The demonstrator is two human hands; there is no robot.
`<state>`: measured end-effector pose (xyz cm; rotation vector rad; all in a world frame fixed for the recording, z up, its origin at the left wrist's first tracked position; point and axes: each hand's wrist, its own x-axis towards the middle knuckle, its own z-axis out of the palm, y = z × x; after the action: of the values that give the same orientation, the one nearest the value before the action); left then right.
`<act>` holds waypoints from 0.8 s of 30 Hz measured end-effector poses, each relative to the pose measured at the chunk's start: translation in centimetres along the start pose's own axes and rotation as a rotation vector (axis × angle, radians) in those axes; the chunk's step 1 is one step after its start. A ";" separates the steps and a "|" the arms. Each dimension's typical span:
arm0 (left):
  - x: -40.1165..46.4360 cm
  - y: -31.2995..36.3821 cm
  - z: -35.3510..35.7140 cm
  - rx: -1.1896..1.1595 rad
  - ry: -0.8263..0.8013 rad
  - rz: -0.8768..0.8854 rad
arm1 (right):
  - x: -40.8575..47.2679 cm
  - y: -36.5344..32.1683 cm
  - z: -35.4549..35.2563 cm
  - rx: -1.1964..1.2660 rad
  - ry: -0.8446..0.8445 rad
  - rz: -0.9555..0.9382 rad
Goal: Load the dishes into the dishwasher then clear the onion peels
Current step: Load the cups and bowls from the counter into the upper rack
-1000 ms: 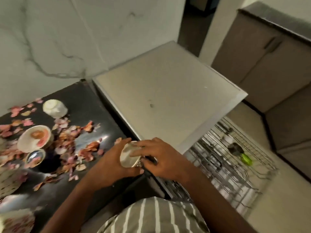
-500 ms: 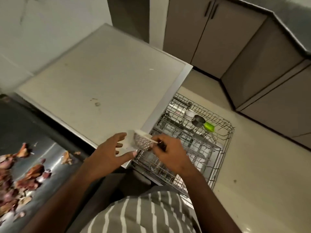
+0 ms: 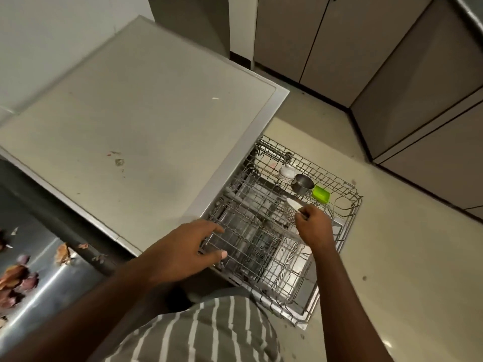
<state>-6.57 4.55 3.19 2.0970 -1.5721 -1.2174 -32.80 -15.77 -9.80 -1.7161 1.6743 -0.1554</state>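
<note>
The dishwasher's wire rack (image 3: 347, 202) is pulled out over the floor at centre right. My right hand (image 3: 312, 227) pinches a small patterned white bowl (image 3: 291, 208) by its rim, low over the middle of the rack. My left hand (image 3: 183, 250) hovers with relaxed fingers above the rack's near left corner and holds nothing. At the rack's far side sit a white cup (image 3: 285, 173), a steel cup (image 3: 302, 183) and a green container (image 3: 321, 194). Onion peels (image 3: 18, 279) lie on the dark counter at the far left.
The dishwasher's flat grey top (image 3: 130, 121) fills the upper left. Grey cabinet doors (image 3: 405, 82) line the far and right walls. Beige floor (image 3: 405, 270) spreads right of the rack. My striped shirt (image 3: 203, 333) shows at the bottom.
My view swung right from the counter to the rack. My left hand let go of the bowl, and my right hand carried it down over the rack.
</note>
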 end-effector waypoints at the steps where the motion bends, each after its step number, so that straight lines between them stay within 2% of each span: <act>1: 0.5 0.5 0.2 0.026 -0.018 0.012 | 1.0 0.7 0.3 -0.021 -0.008 0.031; 8: 2.7 2.7 1.5 0.039 -0.049 0.043 | 6.3 3.4 1.4 -0.152 -0.163 0.149; 15: 1.9 1.6 1.8 0.006 -0.045 -0.017 | 7.8 3.5 1.6 -0.291 -0.246 0.182; 21: 0.6 0.7 1.3 -0.039 -0.030 -0.083 | 6.9 3.0 1.8 -0.294 -0.273 0.208; 24: 0.0 0.2 0.9 -0.055 -0.006 -0.083 | 5.4 1.9 1.9 -0.242 -0.232 0.184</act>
<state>-7.38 4.70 2.73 2.1450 -1.4511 -1.2803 -32.50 -19.72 -14.40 -1.6672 1.7174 0.3323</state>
